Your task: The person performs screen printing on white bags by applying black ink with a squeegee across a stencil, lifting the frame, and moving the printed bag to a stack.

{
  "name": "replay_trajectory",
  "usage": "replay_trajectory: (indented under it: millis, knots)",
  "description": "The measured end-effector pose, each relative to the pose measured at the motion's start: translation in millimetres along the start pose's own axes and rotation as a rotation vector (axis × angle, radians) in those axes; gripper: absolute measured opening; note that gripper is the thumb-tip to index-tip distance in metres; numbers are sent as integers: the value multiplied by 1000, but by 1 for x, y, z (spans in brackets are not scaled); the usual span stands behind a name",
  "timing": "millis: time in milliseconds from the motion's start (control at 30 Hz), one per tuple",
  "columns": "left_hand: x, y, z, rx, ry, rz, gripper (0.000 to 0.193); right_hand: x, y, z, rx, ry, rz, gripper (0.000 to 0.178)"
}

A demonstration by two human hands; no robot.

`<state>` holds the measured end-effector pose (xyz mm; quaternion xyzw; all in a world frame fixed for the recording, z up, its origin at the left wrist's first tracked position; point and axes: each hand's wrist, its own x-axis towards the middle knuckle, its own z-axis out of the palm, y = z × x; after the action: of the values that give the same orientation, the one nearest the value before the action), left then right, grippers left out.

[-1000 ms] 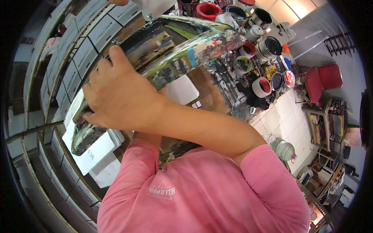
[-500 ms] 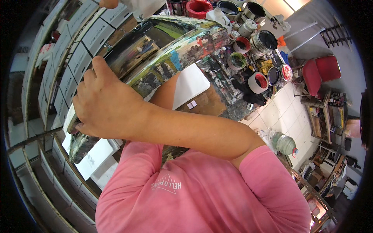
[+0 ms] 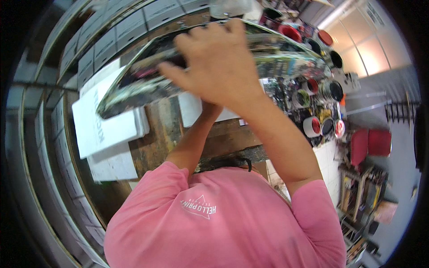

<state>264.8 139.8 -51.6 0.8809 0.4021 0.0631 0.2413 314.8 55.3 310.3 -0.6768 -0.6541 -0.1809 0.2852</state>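
Observation:
A long, paint-crusted frame (image 3: 149, 90) lies slantwise across the far side of the table, its inside dark and streaked. Over its middle hangs my right hand (image 3: 219, 64), back upward, thumb and fingers spread and a little blurred; whether the fingertips press on the frame is unclear. My left hand (image 3: 211, 107) passes beneath my right wrist, so its fingers and anything in them are hidden. Beside it, under the frame's near edge, lies a white sheet (image 3: 190, 114). A stack of white paper (image 3: 109, 120) sits left, partly below the frame's left end.
Several paint tubs, among them a white tub with red paint (image 3: 311, 127) and a tub with green (image 3: 301, 98), crowd the table's right end. White boxes (image 3: 129, 33) fill shelves beyond and left. A red chair (image 3: 379, 143) stands farther right.
My right hand has left the frame's left end and moved right, over its middle, with fingers spreading. The view has turned, showing more of the paper stack and the bare wooden table.

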Motion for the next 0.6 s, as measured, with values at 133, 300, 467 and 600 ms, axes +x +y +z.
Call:
replay_trajectory:
  millis: [133, 300, 467, 600]
  knots:
    - [-50, 0, -47, 269, 91, -334, 92, 7, 14, -5, -105, -24, 9, 49]
    - [-45, -25, -57, 91, 167, -532, 109, 16, 7, -6, -81, -20, -12, 44]
    - [-26, -54, -66, -75, 103, -657, 123, 15, 6, -6, -102, -42, -19, 43]
    - [-9, -67, -67, -140, 48, -640, 117, 15, 5, -8, -125, -68, -11, 43]
